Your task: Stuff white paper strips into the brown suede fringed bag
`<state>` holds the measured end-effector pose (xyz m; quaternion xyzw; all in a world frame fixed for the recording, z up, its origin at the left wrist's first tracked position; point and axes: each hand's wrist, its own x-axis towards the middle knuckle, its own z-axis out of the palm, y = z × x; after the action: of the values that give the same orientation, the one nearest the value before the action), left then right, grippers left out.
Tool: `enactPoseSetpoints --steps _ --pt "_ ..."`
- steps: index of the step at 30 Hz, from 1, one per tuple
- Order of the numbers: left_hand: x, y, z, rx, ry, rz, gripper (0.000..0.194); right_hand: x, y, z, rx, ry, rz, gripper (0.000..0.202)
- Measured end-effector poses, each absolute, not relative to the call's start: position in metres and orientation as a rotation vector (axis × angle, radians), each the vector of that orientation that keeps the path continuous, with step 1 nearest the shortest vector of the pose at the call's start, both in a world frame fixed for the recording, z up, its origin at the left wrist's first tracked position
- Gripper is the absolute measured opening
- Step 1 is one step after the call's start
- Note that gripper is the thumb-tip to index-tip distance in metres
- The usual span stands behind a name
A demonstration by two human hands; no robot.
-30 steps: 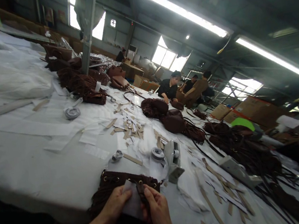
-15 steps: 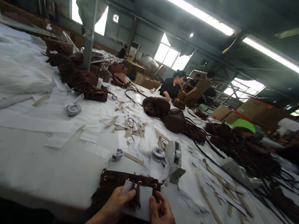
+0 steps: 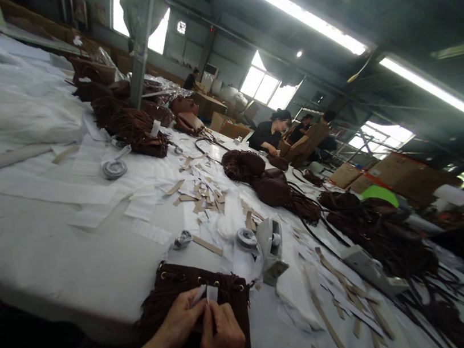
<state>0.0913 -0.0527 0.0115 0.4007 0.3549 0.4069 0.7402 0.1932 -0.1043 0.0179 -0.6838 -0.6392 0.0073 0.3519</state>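
A dark brown fringed bag (image 3: 178,281) with gold eyelets along its top lies at the table's front edge, below both hands. My left hand (image 3: 182,318) is closed, pinching a whitish strip (image 3: 198,295) near the eyelets. Right beside it, my right hand (image 3: 222,332) is closed with its fingertips on a white paper-like piece (image 3: 212,293) that stands up in front of the bag. Whether the two white parts are one piece cannot be made out. The fingers hide the spot where they meet the bag.
A tape dispenser (image 3: 272,252) stands right of the bag, near a small grey coil (image 3: 246,239). Tan scraps (image 3: 204,195) litter the white table (image 3: 74,248). More brown bags (image 3: 274,186) and straps lie further back. Across the table a person (image 3: 267,134) handles something.
My right hand has moved left, close against my left hand. The white piece, a broad sheet across the bag before, now shows only as a narrow part between the fingers.
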Motion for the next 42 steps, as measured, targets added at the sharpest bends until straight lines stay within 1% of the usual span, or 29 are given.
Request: enactPoseSetpoints --steps 3,5,8,9,11,13,15,21,25,28,31,35,39,42 --pt "0.089 -0.051 0.010 0.809 0.849 0.896 0.034 0.189 -0.105 0.016 -1.789 -1.654 0.040 0.033" --pt "0.090 -0.050 0.009 0.815 0.880 0.920 0.039 0.189 -0.106 0.019 -1.774 -1.647 0.120 0.029" --pt "0.094 -0.051 0.004 0.790 0.859 0.937 0.043 0.194 -0.107 0.028 -1.687 -1.539 0.437 0.026" --pt "0.095 -0.052 0.002 0.769 0.852 0.936 0.044 0.198 -0.106 0.031 -1.682 -1.439 0.568 0.029" --pt "0.097 -0.055 -0.001 0.742 0.830 0.927 0.045 0.206 -0.103 0.035 -1.712 -1.198 0.792 0.043" --pt "0.095 -0.057 -0.002 0.770 0.816 0.931 0.045 0.212 -0.096 0.037 -1.740 -1.031 0.942 0.053" --pt "0.089 -0.057 -0.001 0.847 0.841 0.963 0.043 0.214 -0.089 0.038 -1.706 -1.012 1.053 0.056" --pt "0.059 -0.037 0.009 1.079 0.857 0.988 0.033 0.191 -0.068 0.048 -1.599 -0.964 1.392 0.051" --pt "0.049 -0.028 0.008 1.092 0.935 0.999 0.030 0.173 -0.057 0.035 -1.561 -0.860 1.412 0.049" --pt "0.048 -0.029 0.008 1.112 1.028 1.024 0.032 0.167 -0.050 0.021 -1.503 -0.757 1.399 0.049" --pt "0.048 -0.036 0.012 1.182 1.084 0.971 0.033 0.165 -0.048 0.014 -1.459 -0.705 1.364 0.047" --pt "0.051 -0.050 0.019 1.149 1.169 1.002 0.039 0.165 -0.049 0.015 -1.445 -0.716 1.314 0.045" --pt "0.057 -0.056 0.013 1.067 1.170 1.084 0.050 0.165 -0.050 0.018 -1.478 -0.745 1.289 0.043" --pt "0.060 -0.058 0.000 1.062 1.207 1.127 0.049 0.166 -0.049 0.014 -1.526 -0.733 1.268 0.043"
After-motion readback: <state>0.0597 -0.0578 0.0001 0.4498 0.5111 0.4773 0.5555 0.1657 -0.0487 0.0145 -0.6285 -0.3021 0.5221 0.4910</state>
